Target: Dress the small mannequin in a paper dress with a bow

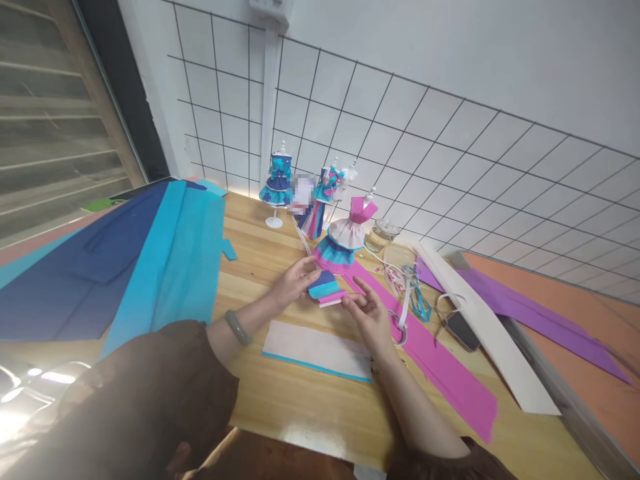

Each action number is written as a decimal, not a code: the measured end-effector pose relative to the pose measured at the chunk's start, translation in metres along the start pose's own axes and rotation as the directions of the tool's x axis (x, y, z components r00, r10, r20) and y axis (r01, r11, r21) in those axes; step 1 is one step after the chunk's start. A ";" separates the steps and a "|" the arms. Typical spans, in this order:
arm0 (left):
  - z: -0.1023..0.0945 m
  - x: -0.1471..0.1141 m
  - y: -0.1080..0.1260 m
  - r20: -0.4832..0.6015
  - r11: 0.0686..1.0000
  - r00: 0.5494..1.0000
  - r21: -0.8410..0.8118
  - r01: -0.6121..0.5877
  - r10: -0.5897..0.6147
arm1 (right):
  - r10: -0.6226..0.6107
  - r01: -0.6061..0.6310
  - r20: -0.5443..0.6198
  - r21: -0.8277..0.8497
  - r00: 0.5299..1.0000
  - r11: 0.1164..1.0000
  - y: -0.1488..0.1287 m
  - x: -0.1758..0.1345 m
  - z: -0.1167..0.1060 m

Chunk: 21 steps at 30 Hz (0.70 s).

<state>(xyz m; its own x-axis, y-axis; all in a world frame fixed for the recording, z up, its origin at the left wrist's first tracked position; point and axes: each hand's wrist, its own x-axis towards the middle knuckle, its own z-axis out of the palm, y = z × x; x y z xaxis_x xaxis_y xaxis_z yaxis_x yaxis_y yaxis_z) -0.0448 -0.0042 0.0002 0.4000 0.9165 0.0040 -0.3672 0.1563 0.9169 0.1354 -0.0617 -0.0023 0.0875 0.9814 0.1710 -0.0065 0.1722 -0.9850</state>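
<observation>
Between my hands is a small layered piece of crepe-like paper (325,288) in navy, turquoise, pink and white bands. My left hand (296,281), a bangle on its wrist, pinches the left side of this piece. At its lower right corner my right hand (369,312) grips it with thumb and finger, other fingers extended. Just behind stands a mini dress form in a tiered pink, white and blue dress (349,233). A pale strip with a blue edge (316,350) lies flat on the wooden table (285,407) nearer to me.
Long sheets in navy and light blue (165,267) cover the left side. To the right lie a pink strip (445,367), a pale strip (495,347), scissors (400,327), ribbon scraps (420,303) and a dark phone-like object (461,331). A glass jar (381,235) and other dressed forms (276,183) stand behind.
</observation>
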 end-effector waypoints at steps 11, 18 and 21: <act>0.004 -0.006 -0.006 0.132 0.964 0.982 0.244 0.103 -0.139 | -0.197 0.186 -0.197 -0.074 0.960 0.980 -0.014 -0.011 0.002; 0.006 -0.012 0.000 0.305 0.971 0.930 0.181 0.156 -0.206 | -0.181 0.163 -0.247 -0.092 0.952 0.982 -0.010 -0.003 -0.004; 0.008 -0.014 0.000 0.340 0.979 0.919 0.110 0.173 -0.200 | -0.163 0.148 -0.210 -0.086 0.964 0.985 -0.008 -0.004 -0.002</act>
<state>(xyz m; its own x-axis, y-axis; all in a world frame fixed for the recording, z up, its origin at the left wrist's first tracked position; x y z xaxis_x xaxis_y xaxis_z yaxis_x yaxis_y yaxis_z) -0.0437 -0.0197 0.0036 0.7265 0.6858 -0.0442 -0.1982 0.2708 0.9420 0.1368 -0.0675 0.0048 0.2950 0.9000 0.3208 0.0917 0.3075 -0.9471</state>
